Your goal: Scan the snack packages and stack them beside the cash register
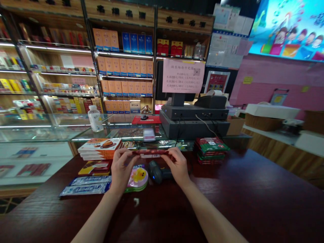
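Wooden shelves (124, 54) with many boxes fill the upper left of the frame, and a bright screen (288, 32) hangs at the upper right. Below them, a dark, shiny desk (240, 202) covers the bottom of the frame. Near the centre of the frame, a flat red packet (150, 152) is held up above the desk, with a narrow edge and a pale strip facing the camera. The left hand (121, 168) pinches its left end between thumb and fingers, and the right hand (178, 165) pinches its right end in the same way. What is printed on it is too small to read.

Just below the packet, between the two hands, lies a dark scanner (155, 172) with a small blue light. Beside the left hand, partly hidden by it, is a round package with a yellow duck (138, 176). Further to the left there are two blue and white packets (86, 186), a yellow and brown pack (94, 168) and a stack of white and orange boxes (98, 148). To the right of centre stands a pile of red and green packets (211, 148). Behind it, a monitor (160, 82) carries a pink paper sheet (183, 76).
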`<action>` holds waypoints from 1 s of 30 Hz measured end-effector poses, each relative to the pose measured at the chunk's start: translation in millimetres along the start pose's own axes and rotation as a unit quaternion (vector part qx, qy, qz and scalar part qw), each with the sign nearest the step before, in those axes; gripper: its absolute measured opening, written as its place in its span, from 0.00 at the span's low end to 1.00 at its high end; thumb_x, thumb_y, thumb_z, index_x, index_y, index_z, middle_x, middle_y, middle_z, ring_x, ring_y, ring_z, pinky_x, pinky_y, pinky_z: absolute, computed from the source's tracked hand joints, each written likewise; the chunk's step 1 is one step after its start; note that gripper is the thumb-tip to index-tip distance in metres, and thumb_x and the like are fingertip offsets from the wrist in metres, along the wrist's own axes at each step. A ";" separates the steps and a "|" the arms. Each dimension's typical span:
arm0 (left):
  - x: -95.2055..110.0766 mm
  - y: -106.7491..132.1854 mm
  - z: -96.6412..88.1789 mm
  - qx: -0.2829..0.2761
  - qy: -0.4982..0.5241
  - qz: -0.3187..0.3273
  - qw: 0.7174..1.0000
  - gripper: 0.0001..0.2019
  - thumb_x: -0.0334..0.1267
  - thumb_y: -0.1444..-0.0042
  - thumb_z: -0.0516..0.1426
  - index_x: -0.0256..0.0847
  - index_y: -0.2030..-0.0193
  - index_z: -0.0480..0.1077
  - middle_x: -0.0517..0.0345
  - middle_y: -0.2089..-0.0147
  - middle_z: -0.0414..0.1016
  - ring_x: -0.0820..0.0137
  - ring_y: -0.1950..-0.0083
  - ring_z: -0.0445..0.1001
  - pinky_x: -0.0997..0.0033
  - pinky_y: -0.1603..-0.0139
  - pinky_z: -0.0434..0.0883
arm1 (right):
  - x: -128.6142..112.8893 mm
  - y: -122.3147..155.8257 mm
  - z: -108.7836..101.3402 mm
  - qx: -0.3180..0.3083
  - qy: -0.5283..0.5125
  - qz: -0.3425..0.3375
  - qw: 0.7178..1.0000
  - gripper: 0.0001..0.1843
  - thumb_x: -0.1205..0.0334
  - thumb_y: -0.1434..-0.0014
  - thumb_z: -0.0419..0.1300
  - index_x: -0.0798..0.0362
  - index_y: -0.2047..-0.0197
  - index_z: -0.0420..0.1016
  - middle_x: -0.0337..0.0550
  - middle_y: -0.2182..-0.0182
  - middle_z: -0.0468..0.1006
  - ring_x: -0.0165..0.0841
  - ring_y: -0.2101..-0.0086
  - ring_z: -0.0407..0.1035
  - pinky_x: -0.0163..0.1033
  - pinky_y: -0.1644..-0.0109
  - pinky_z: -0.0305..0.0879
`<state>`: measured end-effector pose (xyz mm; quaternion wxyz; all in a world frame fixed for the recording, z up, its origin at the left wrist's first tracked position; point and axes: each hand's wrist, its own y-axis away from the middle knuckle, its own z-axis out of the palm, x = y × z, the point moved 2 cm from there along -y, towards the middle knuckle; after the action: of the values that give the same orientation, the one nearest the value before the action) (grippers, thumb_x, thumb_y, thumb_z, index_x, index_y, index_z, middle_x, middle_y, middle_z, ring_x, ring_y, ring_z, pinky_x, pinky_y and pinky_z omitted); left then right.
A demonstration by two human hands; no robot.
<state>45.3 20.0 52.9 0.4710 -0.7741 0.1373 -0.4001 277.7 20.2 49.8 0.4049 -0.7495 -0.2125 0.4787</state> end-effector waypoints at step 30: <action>9.3 4.1 6.6 -0.177 -0.304 0.146 0.925 0.53 0.52 0.54 0.69 0.52 0.25 0.48 0.53 0.55 0.69 0.54 0.46 0.67 0.40 0.29 0.50 | -1.3 3.9 16.0 -0.002 -0.069 0.178 0.982 0.16 0.47 0.43 0.64 0.51 0.68 0.74 0.38 0.73 0.76 0.32 0.73 0.67 0.36 0.67 0.65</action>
<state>56.9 16.4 52.5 0.3986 -0.9007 0.1677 -0.0418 262.7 23.4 44.0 0.2967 -0.7412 -0.1042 0.5931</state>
